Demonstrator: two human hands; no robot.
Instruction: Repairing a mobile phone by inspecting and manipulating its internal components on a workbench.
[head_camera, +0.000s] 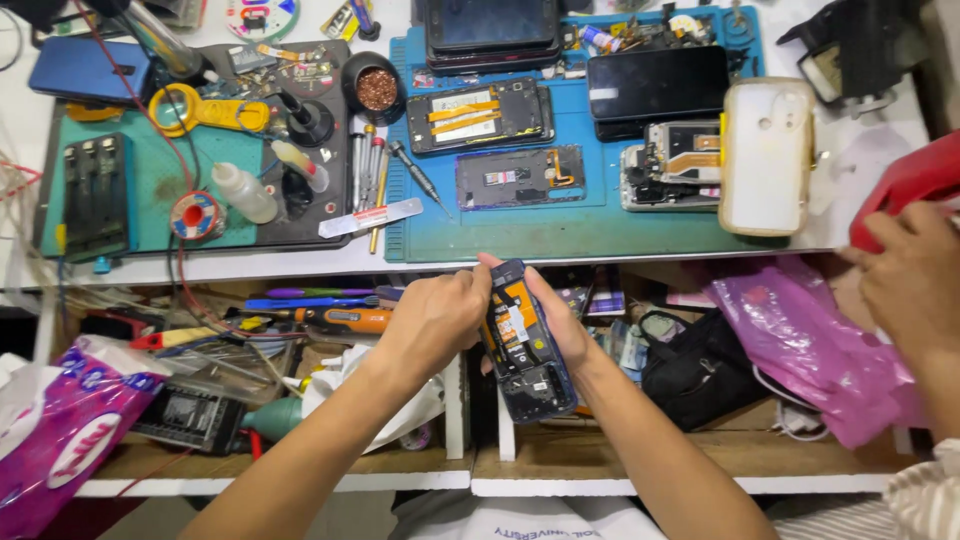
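Holding an opened phone (524, 340) between both hands just below the front edge of the counter (300, 262), I see its back cover is off, baring a dark battery with an orange strip, small shiny metal parts and a blue rim. My left hand (432, 322) is curled closed on the phone's left side, fingertips pressed to its upper edge. My right hand (558, 318) wraps the right side from behind, thumb along the rim, most of its fingers hidden by the phone. The phone is tilted, top end toward the counter, lower end over the open drawers (520, 450) beneath. On the counter lies a blue rubber mat (520, 228), flat and matte, carrying two more opened phones (490, 112) with bare boards, a glossy black phone (657, 82) face down, and a cream-coloured case (768, 158) with rounded corners. Left of it a teal mat (150, 205) holds a small white squeeze bottle (243, 192), thin metal screwdrivers (368, 160) and a round tin of coppery wire wool (377, 89). A crinkled pink plastic bag (800, 340) sags at the right. Another person's hand (910, 275) enters from the right edge, touching something red (915, 180) that is cut off, and I cannot tell what that is. The drawer clutter is too tangled to make out.
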